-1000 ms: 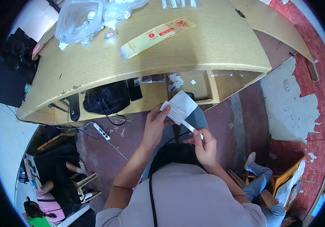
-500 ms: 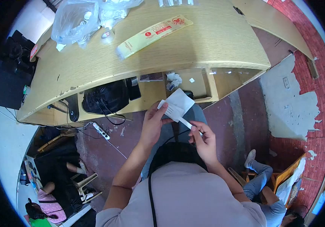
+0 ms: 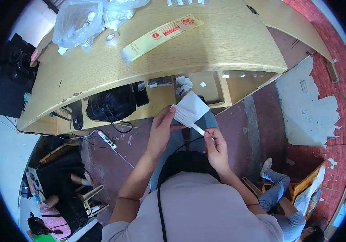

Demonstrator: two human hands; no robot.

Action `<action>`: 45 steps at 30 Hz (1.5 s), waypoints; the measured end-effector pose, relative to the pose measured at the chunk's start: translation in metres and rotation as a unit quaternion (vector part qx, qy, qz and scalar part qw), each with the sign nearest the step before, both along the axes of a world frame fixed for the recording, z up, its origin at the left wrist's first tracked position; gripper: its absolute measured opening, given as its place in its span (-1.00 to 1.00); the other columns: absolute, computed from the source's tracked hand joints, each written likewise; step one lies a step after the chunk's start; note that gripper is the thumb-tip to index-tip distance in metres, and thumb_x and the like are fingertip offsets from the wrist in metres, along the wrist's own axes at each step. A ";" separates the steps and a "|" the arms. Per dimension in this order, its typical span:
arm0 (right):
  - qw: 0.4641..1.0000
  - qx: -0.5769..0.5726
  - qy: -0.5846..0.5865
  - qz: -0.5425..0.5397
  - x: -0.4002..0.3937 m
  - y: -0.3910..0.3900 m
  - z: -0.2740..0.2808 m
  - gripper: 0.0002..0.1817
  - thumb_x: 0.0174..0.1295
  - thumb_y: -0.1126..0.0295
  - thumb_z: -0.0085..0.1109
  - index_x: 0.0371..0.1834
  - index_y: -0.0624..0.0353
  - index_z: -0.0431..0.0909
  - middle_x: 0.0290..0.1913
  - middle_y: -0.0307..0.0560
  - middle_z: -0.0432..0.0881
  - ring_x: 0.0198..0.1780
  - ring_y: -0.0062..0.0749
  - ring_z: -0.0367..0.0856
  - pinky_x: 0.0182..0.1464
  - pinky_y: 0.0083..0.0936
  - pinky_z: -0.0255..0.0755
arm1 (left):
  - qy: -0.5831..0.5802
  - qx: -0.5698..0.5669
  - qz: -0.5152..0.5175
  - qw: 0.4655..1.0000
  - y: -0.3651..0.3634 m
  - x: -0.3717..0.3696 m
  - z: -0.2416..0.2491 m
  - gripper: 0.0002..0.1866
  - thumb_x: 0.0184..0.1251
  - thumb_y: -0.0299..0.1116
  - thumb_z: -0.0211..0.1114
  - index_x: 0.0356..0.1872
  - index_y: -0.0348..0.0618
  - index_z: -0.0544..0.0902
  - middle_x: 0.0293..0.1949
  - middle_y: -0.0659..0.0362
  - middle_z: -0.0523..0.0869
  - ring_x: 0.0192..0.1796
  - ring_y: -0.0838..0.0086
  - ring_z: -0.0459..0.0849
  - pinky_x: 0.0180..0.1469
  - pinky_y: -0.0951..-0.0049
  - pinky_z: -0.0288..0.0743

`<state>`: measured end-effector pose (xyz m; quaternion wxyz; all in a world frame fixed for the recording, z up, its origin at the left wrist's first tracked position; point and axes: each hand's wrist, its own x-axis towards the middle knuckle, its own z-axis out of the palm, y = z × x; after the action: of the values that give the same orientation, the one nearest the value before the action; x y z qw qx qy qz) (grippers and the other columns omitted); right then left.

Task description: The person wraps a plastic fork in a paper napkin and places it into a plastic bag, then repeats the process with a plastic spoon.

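Seen from above, a person holds a white plastic fork (image 3: 189, 120) and a white napkin (image 3: 193, 105) in front of their body, below the edge of a wooden desk (image 3: 205, 48). The fork is small and flat, with short tines and a thin handle. Its long axis runs diagonally: the tines point up and left, toward the desk, and the handle slants down and right. The left hand (image 3: 161, 128) grasps the napkin and the tine end, thumb across the fork's head. The right hand (image 3: 216, 147) pinches the end of the handle between fingertips. A long yellow packet (image 3: 161, 34) and plastic bags (image 3: 80, 20) lie on the desk.
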<state>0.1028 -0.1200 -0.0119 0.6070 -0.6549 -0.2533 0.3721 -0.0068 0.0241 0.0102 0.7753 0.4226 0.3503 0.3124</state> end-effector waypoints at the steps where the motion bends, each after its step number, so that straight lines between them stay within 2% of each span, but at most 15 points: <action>1: 1.000 -0.002 0.005 0.003 -0.001 0.000 0.000 -0.86 0.37 0.37 -0.02 -0.18 0.21 0.46 -0.47 -0.31 0.46 -0.57 -0.77 0.32 -0.53 -0.73 0.28 | 0.008 0.015 -0.004 1.000 0.002 -0.001 -0.002 -0.68 0.44 -0.19 0.03 -0.06 -0.26 0.53 -0.17 0.12 0.65 -0.12 0.42 0.66 -0.15 0.35 0.61; 6: 0.999 0.006 0.048 0.021 0.000 -0.001 -0.003 -0.86 0.37 0.39 -0.04 -0.17 0.23 0.44 -0.47 -0.29 0.47 -0.52 -0.72 0.36 -0.47 -0.71 0.30 | 0.038 0.031 0.000 0.999 0.003 -0.002 -0.002 -0.70 0.41 -0.20 0.07 -0.09 -0.25 0.55 -0.19 0.14 0.65 -0.15 0.45 0.65 -0.19 0.37 0.62; 8: 0.999 0.019 -0.043 0.024 -0.001 0.000 -0.004 -0.87 0.37 0.43 -0.06 -0.16 0.25 0.43 -0.49 -0.26 0.48 -0.47 -0.65 0.41 -0.39 -0.65 0.32 | 0.052 0.027 0.015 0.998 0.002 -0.002 -0.001 -0.72 0.39 -0.22 0.10 -0.09 -0.22 0.56 -0.21 0.16 0.65 -0.18 0.48 0.65 -0.22 0.41 0.61; 11: 0.997 -0.001 -0.061 0.036 0.000 0.000 0.000 -0.88 0.36 0.47 -0.07 -0.15 0.26 0.42 -0.50 -0.21 0.50 -0.43 -0.59 0.46 -0.33 -0.61 0.33 | 0.025 0.012 0.014 1.000 0.004 -0.002 -0.003 -0.78 0.37 -0.25 0.14 -0.18 -0.17 0.58 -0.27 0.24 0.65 -0.22 0.57 0.63 -0.25 0.49 0.61; 14: 0.995 -0.012 -0.088 0.049 0.001 0.000 0.003 -0.88 0.34 0.48 -0.07 -0.14 0.25 0.41 -0.52 -0.15 0.51 -0.45 -0.55 0.48 -0.36 -0.58 0.35 | 0.044 0.012 0.001 0.999 0.009 -0.004 -0.003 -0.82 0.35 -0.27 0.16 -0.20 -0.16 0.58 -0.28 0.24 0.65 -0.22 0.56 0.64 -0.23 0.48 0.59; 15: 0.995 -0.011 -0.089 0.049 0.001 0.000 0.005 -0.88 0.34 0.48 -0.07 -0.14 0.25 0.41 -0.52 -0.15 0.51 -0.45 -0.55 0.48 -0.36 -0.58 0.35 | 0.043 0.012 0.001 0.999 0.010 -0.005 -0.002 -0.82 0.35 -0.27 0.16 -0.20 -0.16 0.58 -0.28 0.24 0.65 -0.22 0.56 0.64 -0.23 0.48 0.59; 17: 0.989 -0.034 -0.130 0.068 0.001 0.001 0.008 -0.89 0.39 0.45 -0.11 -0.14 0.24 0.39 -0.50 -0.27 0.47 -0.49 -0.71 0.35 -0.45 -0.71 0.22 | 0.047 0.027 -0.012 0.998 0.011 -0.005 -0.002 -0.83 0.32 -0.29 0.16 -0.21 -0.15 0.56 -0.29 0.23 0.66 -0.23 0.54 0.66 -0.23 0.49 0.57; 21: 0.987 -0.032 -0.134 0.084 0.003 0.001 0.012 -0.90 0.37 0.49 -0.12 -0.15 0.24 0.39 -0.53 -0.26 0.45 -0.49 -0.70 0.36 -0.45 -0.69 0.24 | 0.043 0.017 -0.020 0.999 0.011 -0.004 -0.002 -0.83 0.31 -0.28 0.17 -0.21 -0.14 0.56 -0.30 0.25 0.66 -0.22 0.56 0.65 -0.23 0.50 0.55; 23: 0.986 -0.038 -0.136 0.093 0.005 0.002 0.012 -0.90 0.32 0.50 -0.09 -0.16 0.24 0.38 -0.55 -0.05 0.49 -0.53 -0.39 0.52 -0.45 -0.49 0.32 | 0.047 0.027 -0.006 0.999 0.011 -0.002 -0.002 -0.82 0.31 -0.27 0.17 -0.21 -0.13 0.56 -0.30 0.26 0.66 -0.24 0.56 0.66 -0.23 0.51 0.53; 32: 0.973 -0.010 -0.209 0.096 -0.001 0.005 0.020 -0.81 0.30 0.56 -0.04 -0.04 0.20 0.31 -0.59 -0.01 0.39 -0.61 -0.25 0.45 -0.51 -0.43 0.28 | 0.091 0.043 -0.009 0.995 0.017 -0.002 0.001 -0.84 0.34 -0.26 0.17 -0.23 -0.10 0.59 -0.36 0.32 0.65 -0.32 0.65 0.62 -0.29 0.59 0.49; 36: 0.970 -0.009 -0.204 0.132 0.006 0.007 0.019 -0.80 0.30 0.57 -0.04 -0.03 0.21 0.30 -0.57 -0.03 0.39 -0.59 -0.32 0.44 -0.50 -0.45 0.28 | 0.096 0.040 -0.014 0.994 0.022 0.000 0.002 -0.84 0.33 -0.27 0.17 -0.24 -0.10 0.60 -0.37 0.32 0.66 -0.33 0.65 0.63 -0.30 0.60 0.50; 38: 0.979 -0.003 -0.149 0.136 0.006 0.005 0.011 -0.81 0.32 0.58 -0.08 -0.03 0.21 0.27 -0.55 -0.25 0.31 -0.54 -0.62 0.29 -0.47 -0.62 0.21 | 0.128 0.016 -0.025 0.991 0.022 -0.001 0.006 -0.84 0.32 -0.25 0.18 -0.25 -0.09 0.61 -0.36 0.31 0.67 -0.34 0.65 0.63 -0.30 0.60 0.50; 45: 0.979 0.020 -0.157 0.126 0.006 0.004 0.005 -0.83 0.33 0.58 -0.07 -0.07 0.23 0.23 -0.49 -0.24 0.34 -0.50 -0.66 0.30 -0.44 -0.68 0.21 | 0.101 -0.004 -0.050 0.994 0.032 -0.003 -0.002 -0.83 0.30 -0.25 0.20 -0.26 -0.10 0.63 -0.36 0.29 0.68 -0.35 0.64 0.64 -0.29 0.59 0.51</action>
<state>0.1090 -0.1156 -0.0070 0.5207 -0.6557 -0.4337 0.3329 -0.0100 0.0562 0.0081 0.7521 0.4661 0.4066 0.2273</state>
